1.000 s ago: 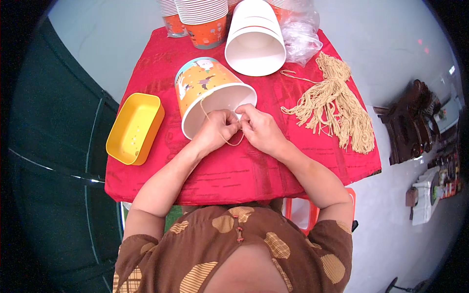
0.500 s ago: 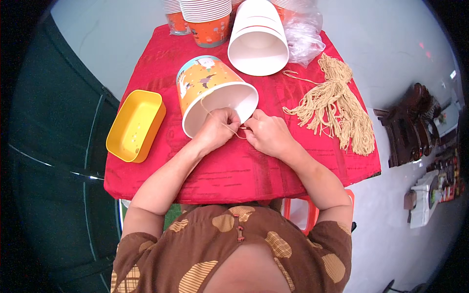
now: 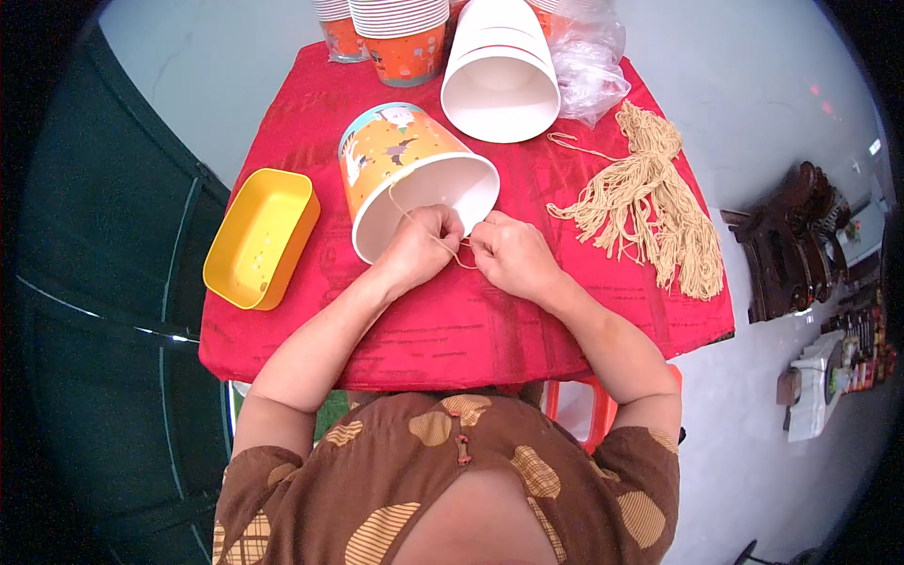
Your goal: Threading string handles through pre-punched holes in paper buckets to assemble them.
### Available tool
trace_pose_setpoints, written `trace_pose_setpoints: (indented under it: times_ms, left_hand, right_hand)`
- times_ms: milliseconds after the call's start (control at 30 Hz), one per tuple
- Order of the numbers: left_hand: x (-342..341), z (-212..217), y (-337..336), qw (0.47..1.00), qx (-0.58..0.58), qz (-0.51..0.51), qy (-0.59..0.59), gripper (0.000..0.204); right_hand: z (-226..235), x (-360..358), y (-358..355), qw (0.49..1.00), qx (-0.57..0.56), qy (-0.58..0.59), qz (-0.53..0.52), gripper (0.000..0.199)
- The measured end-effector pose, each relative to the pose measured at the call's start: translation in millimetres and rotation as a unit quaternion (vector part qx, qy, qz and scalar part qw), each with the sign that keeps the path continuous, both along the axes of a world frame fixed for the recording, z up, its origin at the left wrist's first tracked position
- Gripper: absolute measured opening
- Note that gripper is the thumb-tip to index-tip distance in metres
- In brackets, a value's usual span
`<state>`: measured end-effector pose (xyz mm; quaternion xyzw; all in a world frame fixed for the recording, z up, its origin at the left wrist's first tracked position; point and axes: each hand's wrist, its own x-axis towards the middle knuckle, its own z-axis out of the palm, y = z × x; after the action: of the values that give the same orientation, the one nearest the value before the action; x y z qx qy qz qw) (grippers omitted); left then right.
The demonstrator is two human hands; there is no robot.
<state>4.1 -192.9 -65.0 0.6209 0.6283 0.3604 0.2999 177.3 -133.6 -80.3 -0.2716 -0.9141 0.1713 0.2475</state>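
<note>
Counter (image 3: 471,339): covered in red, carries the lot.
White stack (image 3: 502,94): nested on its side at the back, probably parked there to free up room near us.
Bucket (image 3: 400,155): also on its side, mouth tipped our way, likely so we can reach its rim.
Yarn (image 3: 650,202): bundled off to the right, handy we guess.
Tub (image 3: 259,240): yellow, left of the bucket.
Left hand (image 3: 424,247): at the bucket's lower rim; can't tell if the fingers are gripping anything.
Right hand (image 3: 513,252): just beside it, fingers pinching cord.
Cord (image 3: 393,193): runs from the upper rim, looping between our hands.
</note>
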Motion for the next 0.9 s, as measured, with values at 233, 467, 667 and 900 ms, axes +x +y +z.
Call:
trace_pose_setpoints:
  times_ms: [233,467,667,900]
  left_hand:
    - [0.6,-7.5,-3.3,0.997,0.053,-0.028,0.047,0.007]
    - [7.4,-7.9,-5.1,0.987,0.099,-0.027,0.123,0.008]
    - [6.7,-10.4,-3.4,0.982,0.131,-0.017,0.137,0.006]
    - [-1.3,-9.2,3.5,0.995,0.101,0.022,0.004,0.004]
  right_hand:
    - [1.9,-2.1,1.4,0.989,-0.128,0.069,-0.02,0.009]
    - [-4.4,-2.2,5.2,0.987,-0.145,0.074,-0.005,0.009]
    - [7.3,1.9,6.5,0.978,-0.194,0.082,0.004,0.012]
    - [13.4,8.7,10.9,0.977,-0.208,0.023,-0.029,0.016]
